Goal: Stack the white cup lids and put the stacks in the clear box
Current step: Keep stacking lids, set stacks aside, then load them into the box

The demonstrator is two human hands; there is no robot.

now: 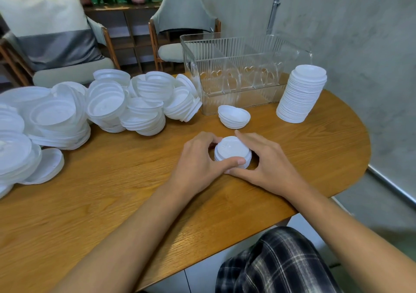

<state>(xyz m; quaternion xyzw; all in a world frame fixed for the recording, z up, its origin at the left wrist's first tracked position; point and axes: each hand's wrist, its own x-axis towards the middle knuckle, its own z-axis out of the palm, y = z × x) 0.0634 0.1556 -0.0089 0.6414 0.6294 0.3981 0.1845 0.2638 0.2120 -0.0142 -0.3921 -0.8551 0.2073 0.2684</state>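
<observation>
A short stack of white cup lids (231, 151) rests on the wooden table (112, 202), held from both sides. My left hand (198, 166) wraps its left side with the thumb across the front. My right hand (267, 164) cups the right side, index finger along the back. Behind them lies a small upturned stack of lids (234, 116). A tall neat stack of lids (302, 93) stands at the right of the clear box (236, 72), whose ribbed walls and dividers show no lids inside. A big loose pile of lids (90, 110) covers the table's left.
The table's rounded right edge (364, 139) drops off toward a grey wall. Two chairs (180, 22) stand behind the table, one with a cushion. My plaid-trousered knee (276, 263) shows below the near edge.
</observation>
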